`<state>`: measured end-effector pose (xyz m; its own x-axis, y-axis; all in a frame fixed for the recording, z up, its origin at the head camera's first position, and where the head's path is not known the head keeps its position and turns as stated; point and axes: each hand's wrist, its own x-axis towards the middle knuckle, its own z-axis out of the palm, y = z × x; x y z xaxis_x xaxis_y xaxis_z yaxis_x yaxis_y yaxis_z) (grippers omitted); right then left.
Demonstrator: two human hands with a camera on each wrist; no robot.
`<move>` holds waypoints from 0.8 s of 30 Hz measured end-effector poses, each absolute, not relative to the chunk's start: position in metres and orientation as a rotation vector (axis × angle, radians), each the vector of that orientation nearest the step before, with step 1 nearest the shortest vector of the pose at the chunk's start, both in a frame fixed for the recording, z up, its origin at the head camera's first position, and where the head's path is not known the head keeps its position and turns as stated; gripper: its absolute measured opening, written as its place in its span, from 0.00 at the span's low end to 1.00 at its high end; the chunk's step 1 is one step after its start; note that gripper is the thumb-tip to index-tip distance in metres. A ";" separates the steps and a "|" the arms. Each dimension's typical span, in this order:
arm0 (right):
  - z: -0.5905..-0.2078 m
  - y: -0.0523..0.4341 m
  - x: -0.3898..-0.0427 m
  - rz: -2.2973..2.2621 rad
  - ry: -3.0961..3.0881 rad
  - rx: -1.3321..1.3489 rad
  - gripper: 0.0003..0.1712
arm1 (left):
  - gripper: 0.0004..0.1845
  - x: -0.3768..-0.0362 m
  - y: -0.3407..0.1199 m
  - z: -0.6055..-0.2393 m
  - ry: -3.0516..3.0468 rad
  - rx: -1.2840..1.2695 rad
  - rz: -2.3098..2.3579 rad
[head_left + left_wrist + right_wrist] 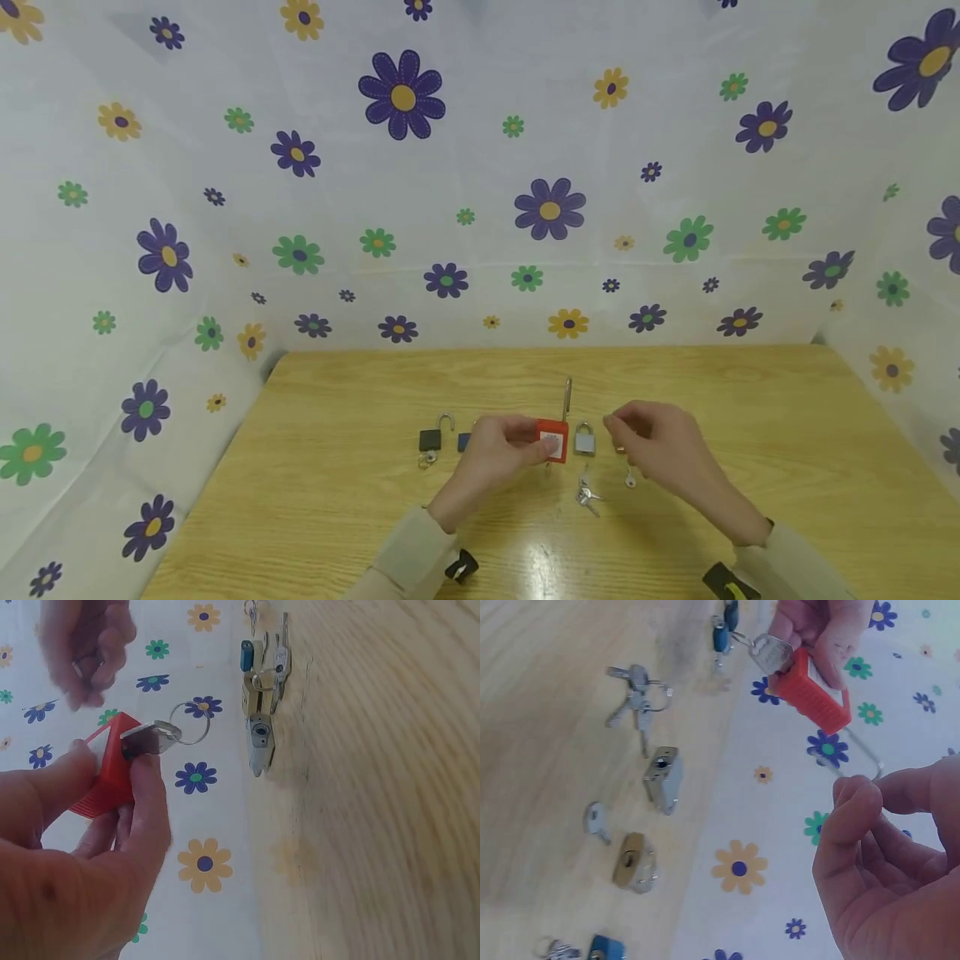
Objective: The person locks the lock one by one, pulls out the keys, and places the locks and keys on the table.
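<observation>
Pinching the red plastic padlock (552, 440) just above the wooden table (337, 500), the left hand (498, 450) has thumb and fingers curled on its body, a silver key (154, 737) seated in the keyhole. The right hand (660, 446), fingers loosely curled and holding nothing, hovers beside the steel shackle (866, 754) (apparently swung open). A loose pinch could let the padlock drop onto the silver padlock (585, 440) and key bunch (587, 497) below.

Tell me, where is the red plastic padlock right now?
In the head view the red plastic padlock sits mid-table, held up by the left hand, just left of the small silver padlock.
</observation>
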<state>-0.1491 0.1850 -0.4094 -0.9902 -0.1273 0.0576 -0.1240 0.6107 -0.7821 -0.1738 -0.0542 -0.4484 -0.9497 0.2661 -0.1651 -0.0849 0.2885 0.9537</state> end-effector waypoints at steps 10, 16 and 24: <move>-0.396 0.164 -0.166 -1.412 2.995 -0.286 0.12 | 0.16 -0.170 -0.049 -0.448 2.207 0.204 1.744; -0.393 0.158 -0.171 -1.417 2.973 -0.280 0.11 | 0.17 -0.170 -0.048 -0.450 2.218 0.243 1.733; -0.396 0.154 -0.174 -1.471 2.961 -0.345 0.07 | 0.17 -0.169 -0.046 -0.452 2.234 0.211 1.704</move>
<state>-0.1737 0.1541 -0.3958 -0.9621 -0.1030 0.2526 -0.2636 0.5900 -0.7632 -0.1689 -0.0462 -0.4518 -0.9370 0.3084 -0.1640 -0.0767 0.2763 0.9580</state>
